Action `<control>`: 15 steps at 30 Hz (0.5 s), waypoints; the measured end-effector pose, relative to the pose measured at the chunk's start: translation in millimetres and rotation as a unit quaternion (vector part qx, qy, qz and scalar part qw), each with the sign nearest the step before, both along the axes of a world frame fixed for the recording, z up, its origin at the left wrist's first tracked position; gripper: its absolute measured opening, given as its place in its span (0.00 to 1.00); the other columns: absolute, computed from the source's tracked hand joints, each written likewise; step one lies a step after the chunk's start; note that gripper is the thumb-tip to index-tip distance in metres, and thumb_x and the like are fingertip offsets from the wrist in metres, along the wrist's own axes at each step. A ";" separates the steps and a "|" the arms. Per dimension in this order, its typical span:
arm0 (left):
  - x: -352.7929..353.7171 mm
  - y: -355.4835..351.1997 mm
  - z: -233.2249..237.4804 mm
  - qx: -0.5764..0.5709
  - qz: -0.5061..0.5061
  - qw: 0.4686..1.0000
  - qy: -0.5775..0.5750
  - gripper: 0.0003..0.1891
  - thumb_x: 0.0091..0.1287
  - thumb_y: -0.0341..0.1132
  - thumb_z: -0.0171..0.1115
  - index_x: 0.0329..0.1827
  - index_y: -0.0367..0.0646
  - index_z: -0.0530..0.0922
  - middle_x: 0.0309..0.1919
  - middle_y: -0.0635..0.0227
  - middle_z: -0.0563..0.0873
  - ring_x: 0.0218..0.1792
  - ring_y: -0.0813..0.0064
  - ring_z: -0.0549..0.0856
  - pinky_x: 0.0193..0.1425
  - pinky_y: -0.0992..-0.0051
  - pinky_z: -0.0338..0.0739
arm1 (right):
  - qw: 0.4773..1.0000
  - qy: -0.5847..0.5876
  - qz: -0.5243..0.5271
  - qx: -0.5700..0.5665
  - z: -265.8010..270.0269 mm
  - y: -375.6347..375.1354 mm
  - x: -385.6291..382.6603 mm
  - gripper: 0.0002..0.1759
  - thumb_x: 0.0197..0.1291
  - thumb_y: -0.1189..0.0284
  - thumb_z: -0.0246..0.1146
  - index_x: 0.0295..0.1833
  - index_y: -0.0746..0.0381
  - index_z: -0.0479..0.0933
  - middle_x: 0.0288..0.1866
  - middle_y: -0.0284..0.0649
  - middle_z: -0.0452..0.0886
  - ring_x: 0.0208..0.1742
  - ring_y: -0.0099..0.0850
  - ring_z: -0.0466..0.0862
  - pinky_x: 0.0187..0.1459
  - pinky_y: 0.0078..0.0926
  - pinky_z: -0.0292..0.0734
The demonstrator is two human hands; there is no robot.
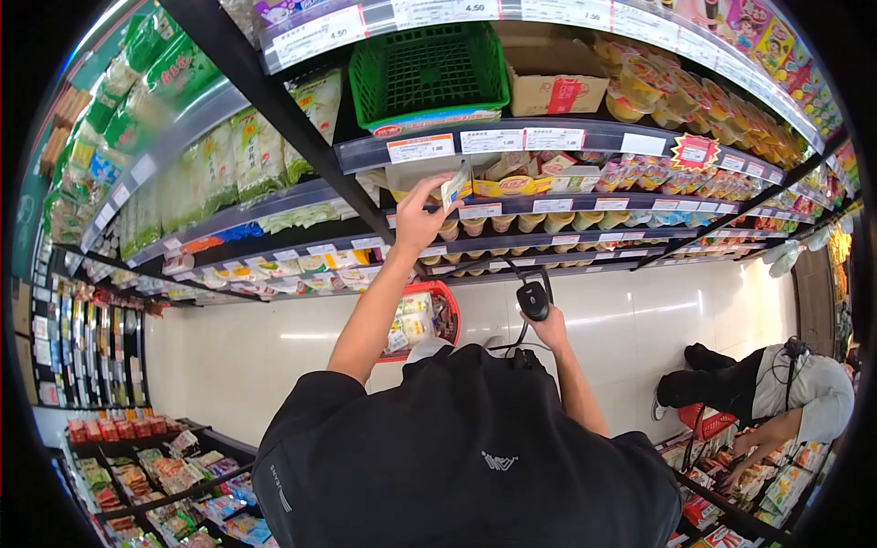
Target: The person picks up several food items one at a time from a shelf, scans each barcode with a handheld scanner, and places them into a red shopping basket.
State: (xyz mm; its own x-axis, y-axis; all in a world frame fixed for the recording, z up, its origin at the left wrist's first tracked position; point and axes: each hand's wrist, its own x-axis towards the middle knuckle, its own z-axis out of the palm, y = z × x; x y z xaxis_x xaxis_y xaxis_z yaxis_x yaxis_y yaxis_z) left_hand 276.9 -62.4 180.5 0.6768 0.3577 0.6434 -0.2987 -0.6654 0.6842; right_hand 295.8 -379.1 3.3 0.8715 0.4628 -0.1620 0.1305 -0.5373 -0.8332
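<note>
My left hand [420,217] reaches up to the shelf with its fingers closed on a small light-coloured packet [454,188]. Right beside that packet is a yellow display box [512,186] on the shelf. Lower and to the right, my right hand [548,327] grips a rounded black device [533,300] with a black cable or strap, of a kind I cannot tell. Below my left forearm stands a red basket [457,320] holding white packages [416,320] and other packets.
Shelf edges [566,135] with price tags run across the front. A green plastic basket [429,78] and a cardboard box [557,82] sit on an upper shelf, near cups of jelly [649,82]. At right, another person [776,384] bends over packets beside a red basket [708,422].
</note>
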 end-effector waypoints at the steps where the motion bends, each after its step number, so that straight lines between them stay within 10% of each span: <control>1: -9.8 -5.7 8.2 -0.005 0.009 0.999 -0.033 0.22 0.50 0.26 0.75 0.49 0.41 0.80 0.48 0.64 0.85 0.44 0.73 0.85 0.38 0.78 0.80 | 1.000 0.012 0.019 0.008 16.0 6.8 0.5 0.21 0.46 0.64 0.74 0.39 0.70 0.79 0.32 0.51 0.84 0.35 0.40 0.86 0.41 0.32 0.78; 5: -53.3 -14.2 13.7 -0.352 -0.044 0.928 -0.116 0.20 0.56 0.17 0.66 0.52 0.32 0.73 0.49 0.52 0.83 0.42 0.73 0.83 0.40 0.78 0.79 | 0.989 0.090 0.072 0.096 42.3 31.8 3.9 0.22 0.47 0.65 0.73 0.44 0.68 0.79 0.36 0.43 0.85 0.35 0.29 0.83 0.41 0.29 0.77; 10: -92.4 5.0 -22.7 -0.551 -0.196 0.801 -0.131 0.26 0.63 0.43 0.66 0.62 0.45 0.70 0.59 0.62 0.78 0.53 0.71 0.80 0.53 0.69 0.77 | 0.830 0.323 0.150 0.430 97.6 72.2 -5.9 0.31 0.50 0.66 0.71 0.60 0.64 0.72 0.55 0.49 0.79 0.42 0.30 0.81 0.37 0.25 0.76; 15: -126.0 6.9 -35.9 -0.666 -0.317 0.669 -0.086 0.34 0.65 0.57 0.57 0.65 0.40 0.67 0.52 0.64 0.80 0.52 0.71 0.80 0.54 0.70 0.78 | 0.728 0.392 0.304 0.474 145.3 97.3 -24.3 0.37 0.48 0.59 0.70 0.62 0.65 0.70 0.64 0.59 0.69 0.49 0.37 0.78 0.35 0.25 0.75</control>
State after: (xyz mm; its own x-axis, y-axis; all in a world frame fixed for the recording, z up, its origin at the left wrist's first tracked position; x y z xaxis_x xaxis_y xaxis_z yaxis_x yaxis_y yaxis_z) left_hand 150.9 -55.5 144.6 0.9215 0.3672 0.1265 -0.3822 0.7994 0.4635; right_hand 271.4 -281.8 148.6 0.2706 0.9519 0.1439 -0.6106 0.2853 -0.7388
